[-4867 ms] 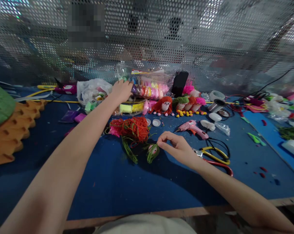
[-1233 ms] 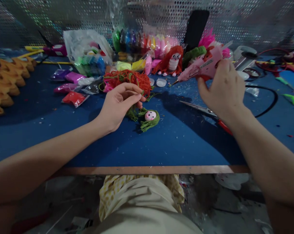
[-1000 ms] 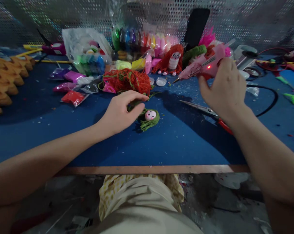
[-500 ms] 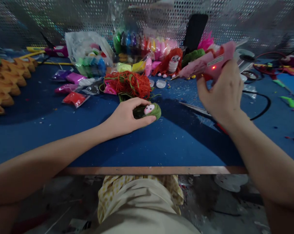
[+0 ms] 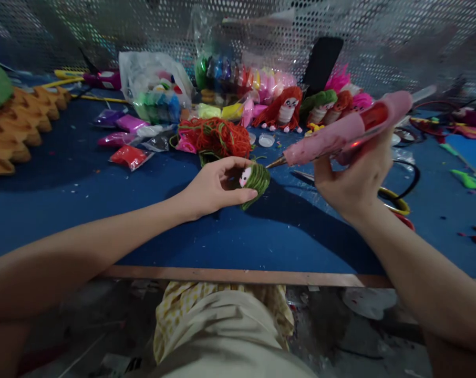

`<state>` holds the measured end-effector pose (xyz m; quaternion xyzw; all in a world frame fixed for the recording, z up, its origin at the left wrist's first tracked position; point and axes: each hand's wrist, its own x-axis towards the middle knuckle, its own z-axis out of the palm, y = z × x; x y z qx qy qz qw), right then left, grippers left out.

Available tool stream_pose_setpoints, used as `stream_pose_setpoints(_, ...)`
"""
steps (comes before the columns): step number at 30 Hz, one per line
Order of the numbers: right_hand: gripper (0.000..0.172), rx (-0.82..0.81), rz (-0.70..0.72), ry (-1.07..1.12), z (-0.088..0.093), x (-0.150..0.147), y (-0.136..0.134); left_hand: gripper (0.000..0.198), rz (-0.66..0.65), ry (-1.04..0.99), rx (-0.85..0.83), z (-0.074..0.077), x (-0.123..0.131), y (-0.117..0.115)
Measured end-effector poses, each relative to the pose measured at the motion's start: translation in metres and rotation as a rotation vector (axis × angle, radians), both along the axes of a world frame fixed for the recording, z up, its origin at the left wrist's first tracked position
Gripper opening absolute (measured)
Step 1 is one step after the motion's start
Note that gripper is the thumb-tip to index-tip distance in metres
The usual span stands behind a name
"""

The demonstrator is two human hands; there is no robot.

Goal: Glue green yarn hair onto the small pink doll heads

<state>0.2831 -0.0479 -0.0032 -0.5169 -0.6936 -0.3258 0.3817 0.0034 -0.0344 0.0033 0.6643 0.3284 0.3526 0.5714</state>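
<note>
Between thumb and fingers my left hand [image 5: 214, 186] grips a small doll [image 5: 257, 181] with green yarn hair and a white face turned to the left. My right hand [image 5: 350, 176] is wrapped round the handle of a pink glue gun [image 5: 327, 139], its red light glowing. The gun's metal nozzle points left, its tip at or very near the doll's green hair; whether it touches I cannot tell. Scissors [image 5: 395, 202] lie behind and under my right hand, partly hidden. A tangle of red and green yarn [image 5: 216, 137] sits just beyond my left hand.
Finished-looking yarn dolls [image 5: 287, 110] stand at the back near a black phone [image 5: 322, 63]. Bags of coloured clay [image 5: 155, 100] and small packets [image 5: 130, 156] lie at the back left. An orange egg tray [image 5: 21, 126] is at far left. The wooden table edge [image 5: 238, 275] runs in front.
The glue gun has come down and left, its nozzle now at the doll. The doll has been turned so more of its green hair faces the gun. My view has shifted slightly.
</note>
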Motion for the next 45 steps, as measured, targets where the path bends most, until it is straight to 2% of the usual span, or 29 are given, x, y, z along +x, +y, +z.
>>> stream_pose_setpoints(5, 0.072, -0.009, 0.017, -0.061, -0.010, 0.009, 0.004, 0.057, -0.021, -0.031, 0.038, -0.003, 0.000, 0.001)
stream_pose_setpoints(9, 0.076, 0.060, 0.048, -0.057, -0.015, 0.009, 0.007, 0.055, -0.016, -0.024, 0.055, -0.004, 0.000, 0.001)
stream_pose_setpoints(16, 0.065, -0.087, -0.095, 0.040, -0.007, 0.001, 0.001, 0.051, -0.009, -0.008, 0.045, 0.000, 0.001, -0.001)
stream_pose_setpoints(22, 0.071, -0.195, -0.052, 0.077, -0.006, 0.002, -0.001, 0.051, -0.023, 0.007, 0.053, 0.001, 0.002, -0.001)
stream_pose_setpoints(26, 0.069, -0.154, -0.045, 0.030, -0.006, 0.002, -0.001, 0.052, -0.029, 0.006, 0.051, 0.001, 0.002, -0.002)
stream_pose_setpoints(34, 0.051, 0.064, 0.008, -0.159, -0.002, 0.003, 0.001, 0.052, -0.030, -0.011, 0.038, 0.001, 0.003, -0.002)
stream_pose_setpoints(40, 0.042, 0.053, 0.005, -0.177, 0.001, 0.003, 0.000, 0.052, -0.042, -0.011, 0.041, 0.000, 0.002, -0.002)
stream_pose_setpoints(45, 0.033, -0.049, -0.052, -0.096, 0.002, 0.005, -0.001, 0.053, -0.045, -0.006, 0.050, -0.001, 0.001, -0.001)
